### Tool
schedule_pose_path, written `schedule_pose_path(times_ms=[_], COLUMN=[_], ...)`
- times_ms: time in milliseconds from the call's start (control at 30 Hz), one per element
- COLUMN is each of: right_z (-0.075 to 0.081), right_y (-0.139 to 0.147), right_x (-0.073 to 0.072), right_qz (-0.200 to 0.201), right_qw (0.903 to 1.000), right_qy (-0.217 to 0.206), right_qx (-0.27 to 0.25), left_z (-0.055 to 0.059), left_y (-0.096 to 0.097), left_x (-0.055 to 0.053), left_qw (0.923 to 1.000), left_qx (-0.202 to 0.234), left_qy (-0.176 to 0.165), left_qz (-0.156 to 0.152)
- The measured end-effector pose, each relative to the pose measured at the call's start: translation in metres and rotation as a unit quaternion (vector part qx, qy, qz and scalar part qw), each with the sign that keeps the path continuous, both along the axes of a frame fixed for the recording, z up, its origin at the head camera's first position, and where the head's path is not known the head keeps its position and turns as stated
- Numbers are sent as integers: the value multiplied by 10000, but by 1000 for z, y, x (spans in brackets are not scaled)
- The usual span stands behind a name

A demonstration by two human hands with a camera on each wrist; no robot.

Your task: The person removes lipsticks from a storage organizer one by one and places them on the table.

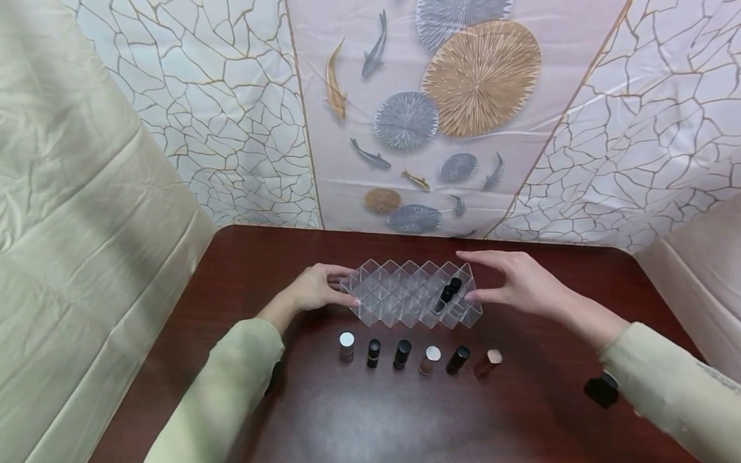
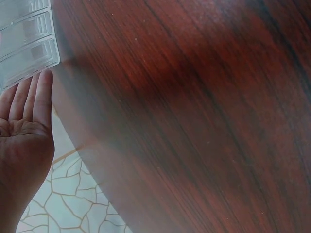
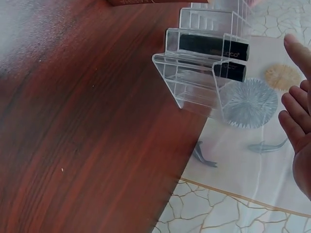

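Note:
A clear plastic lipstick organizer [image 1: 385, 302] with diamond-shaped slots stands on the table. Two black lipstick tubes [image 1: 449, 293] sit in slots near its right end; they also show through the clear walls in the right wrist view, as black tubes [image 3: 206, 46]. My left hand [image 1: 314, 288] is at the organizer's left end, thumb at the front corner. In the left wrist view its straight fingers [image 2: 43, 92] meet the organizer's edge. At the other end, my right hand [image 1: 519, 281] is spread, thumb close to the right side, index finger stretched past the back corner.
In front of the organizer, several lipstick tubes stand in a row: a silver-topped one [image 1: 346, 345] at the left, black ones [image 1: 402, 353] between, a copper-coloured one [image 1: 488, 362] at the right. A patterned cloth [image 1: 375, 190] hangs behind the dark wooden table [image 1: 365, 429].

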State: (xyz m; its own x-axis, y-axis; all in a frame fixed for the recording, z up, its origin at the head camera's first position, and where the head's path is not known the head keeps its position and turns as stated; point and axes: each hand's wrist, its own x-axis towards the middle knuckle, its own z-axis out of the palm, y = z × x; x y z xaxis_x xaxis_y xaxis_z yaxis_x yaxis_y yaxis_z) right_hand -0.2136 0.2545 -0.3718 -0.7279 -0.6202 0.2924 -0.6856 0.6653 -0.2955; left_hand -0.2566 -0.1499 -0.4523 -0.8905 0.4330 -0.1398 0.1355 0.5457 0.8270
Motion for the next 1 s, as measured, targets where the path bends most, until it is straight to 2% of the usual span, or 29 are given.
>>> schedule_pose_path(times_ms=[533,1000], right_z=[-27,-44], right_y=[-2,-1], right_x=[-23,-29], right_qz=[-2,-119], right_qw=[9972,9971], right_qy=[-722,-695], right_qx=[-186,-284], left_z=[2,0], left_y=[0,0], left_x=[1,1], left_qw=[10000,10000], left_qx=[12,84], left_qy=[-25,-31], left_qz=[-7,18])
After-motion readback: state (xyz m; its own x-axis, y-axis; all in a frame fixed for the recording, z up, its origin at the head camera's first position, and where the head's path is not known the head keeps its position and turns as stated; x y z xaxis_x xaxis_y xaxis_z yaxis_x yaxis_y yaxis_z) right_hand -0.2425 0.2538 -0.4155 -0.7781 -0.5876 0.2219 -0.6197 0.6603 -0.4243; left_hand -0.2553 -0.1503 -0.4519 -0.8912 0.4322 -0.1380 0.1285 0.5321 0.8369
